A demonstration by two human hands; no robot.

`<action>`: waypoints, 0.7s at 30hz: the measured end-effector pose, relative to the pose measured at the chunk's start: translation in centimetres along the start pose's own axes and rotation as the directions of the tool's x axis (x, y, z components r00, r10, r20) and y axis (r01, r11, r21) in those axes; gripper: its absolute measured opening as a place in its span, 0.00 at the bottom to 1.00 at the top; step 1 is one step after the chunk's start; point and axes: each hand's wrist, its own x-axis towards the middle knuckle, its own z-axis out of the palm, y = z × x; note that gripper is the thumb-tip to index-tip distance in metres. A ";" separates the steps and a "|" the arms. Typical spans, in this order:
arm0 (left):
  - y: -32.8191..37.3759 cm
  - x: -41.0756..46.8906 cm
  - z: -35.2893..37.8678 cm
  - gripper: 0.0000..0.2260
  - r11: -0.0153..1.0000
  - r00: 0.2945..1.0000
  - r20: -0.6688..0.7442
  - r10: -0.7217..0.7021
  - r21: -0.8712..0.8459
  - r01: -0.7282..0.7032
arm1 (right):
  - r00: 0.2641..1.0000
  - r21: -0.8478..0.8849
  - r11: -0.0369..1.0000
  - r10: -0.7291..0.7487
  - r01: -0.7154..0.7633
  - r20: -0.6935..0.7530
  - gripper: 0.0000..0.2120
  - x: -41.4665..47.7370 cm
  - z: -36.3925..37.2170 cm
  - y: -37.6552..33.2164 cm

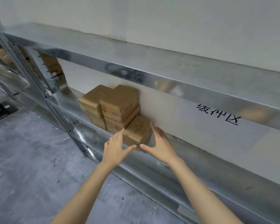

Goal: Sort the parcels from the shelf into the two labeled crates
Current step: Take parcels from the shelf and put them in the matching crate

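A long grey metal shelf (158,173) carries a stack of brown cardboard parcels (118,107) against the wall. Just right of the stack, at the shelf's front edge, lies one small brown cardboard parcel (138,131). The left hand (116,146) and right hand (158,143) flank it, fingers straight and spread, thumbs nearly meeting at its front corner.

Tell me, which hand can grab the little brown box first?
Probably the right hand. Its fingers lie along the free side of the small parcel, with the thumb at the front corner. The left hand is squeezed in beside the stacked parcels. Both hands are open.
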 end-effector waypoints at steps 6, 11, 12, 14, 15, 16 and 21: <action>-3.2 2.7 1.5 0.44 0.996 0.988 0.146 0.045 -0.081 -0.033 | 0.993 -0.010 0.994 0.113 -0.113 0.024 0.54 2.6 3.8 -0.1; -4.0 3.5 2.3 0.40 0.974 0.990 0.103 0.100 -0.214 -0.076 | 0.988 0.002 0.988 0.157 -0.157 0.006 0.57 3.5 5.3 -0.2; -3.9 3.6 2.4 0.39 0.967 0.987 0.103 0.120 -0.236 -0.093 | 0.987 -0.001 0.987 0.158 -0.158 0.004 0.57 3.7 5.4 -0.2; -3.8 3.9 2.5 0.38 0.946 0.980 0.123 0.154 -0.305 -0.110 | 0.987 -0.002 0.987 0.159 -0.159 -0.008 0.58 4.1 5.4 -0.1; -3.7 4.1 2.6 0.39 0.931 0.975 0.144 0.169 -0.347 -0.111 | 0.987 0.002 0.987 0.158 -0.158 -0.011 0.59 4.2 5.3 0.0; -3.7 4.4 2.6 0.39 0.915 0.968 0.170 0.187 -0.388 -0.109 | 0.988 0.010 0.988 0.157 -0.157 -0.011 0.59 4.3 5.2 0.0; -3.1 6.0 2.7 0.43 0.851 0.925 0.259 0.276 -0.514 -0.110 | 0.986 0.078 0.983 0.166 -0.166 0.004 0.58 4.8 5.2 0.4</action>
